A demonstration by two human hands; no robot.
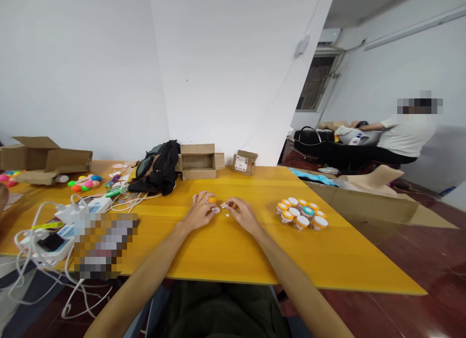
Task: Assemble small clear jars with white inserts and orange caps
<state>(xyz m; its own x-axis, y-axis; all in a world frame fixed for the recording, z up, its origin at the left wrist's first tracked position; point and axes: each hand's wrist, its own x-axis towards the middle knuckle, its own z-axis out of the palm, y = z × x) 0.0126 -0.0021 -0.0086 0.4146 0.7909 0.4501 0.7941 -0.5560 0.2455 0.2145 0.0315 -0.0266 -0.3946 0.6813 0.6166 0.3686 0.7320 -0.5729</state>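
Observation:
Near the middle of the table, my left hand (201,212) curls around a small jar, mostly hidden under the fingers. A bit of orange rim (211,200) shows beyond the fingers, and a whitish round end (216,210) appears by the thumb. Facing it, my right hand (241,213) pinches small white pieces (224,206) between thumb and fingertips, close beside the jar. They are too small to make out further. One white disc (227,215) lies on the table just below the right fingertips.
Several jars with orange, white and teal lids (301,212) stand grouped at right. Cardboard boxes (198,161) and a black bag (160,168) line the back. Power strips (65,236) with tangled cables and a pixelated object (105,245) lie left. Another person (406,139) sits at far right.

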